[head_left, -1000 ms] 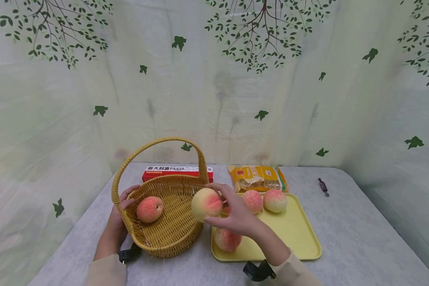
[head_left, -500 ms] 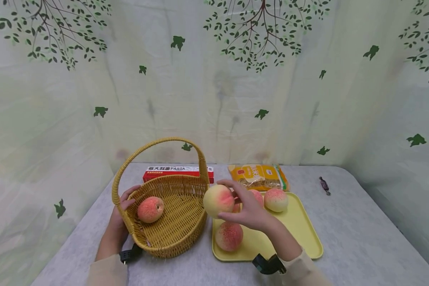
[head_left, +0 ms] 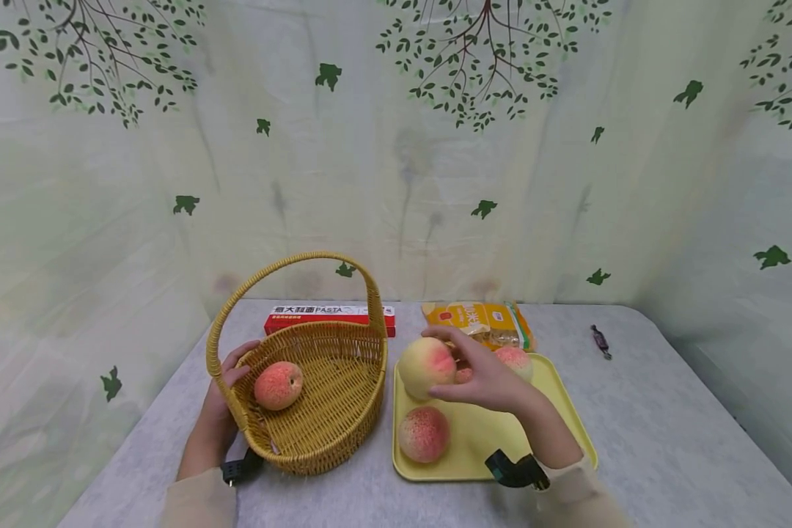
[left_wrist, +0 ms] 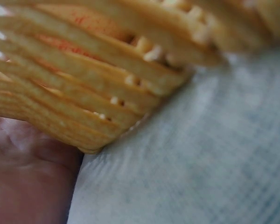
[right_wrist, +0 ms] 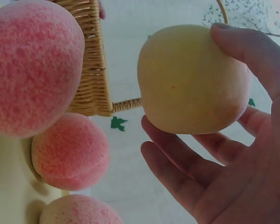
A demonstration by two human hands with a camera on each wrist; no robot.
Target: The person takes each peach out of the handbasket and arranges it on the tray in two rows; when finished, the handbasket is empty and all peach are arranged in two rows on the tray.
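My left hand [head_left: 229, 381] grips the left side of a woven basket [head_left: 330, 455] with a tall arched handle, fingers over the rim. One pinkish peach [head_left: 279, 386] lies inside it. In the left wrist view, the palm [left_wrist: 28, 177] lies against the basket's slatted side [left_wrist: 93, 93]. My right hand [head_left: 485, 374] holds a pale yellow peach [head_left: 422, 369] between thumb and fingertips, over the left part of a yellow tray [head_left: 495, 458]. In the right wrist view, this peach [right_wrist: 191, 79] sits clear of the other peaches.
On the tray, a red peach [head_left: 424, 434] lies at the front left and another peach [head_left: 516, 361] at the back, with one partly hidden behind my right hand. Behind stand a red pasta box [head_left: 330, 320] and an orange food bag [head_left: 482, 323]. A small wrapped candy [head_left: 600, 342] lies right.
My right hand has carried the pale peach rightward, from over the basket's right rim to over the tray. The left hand and the basket have stayed in place.
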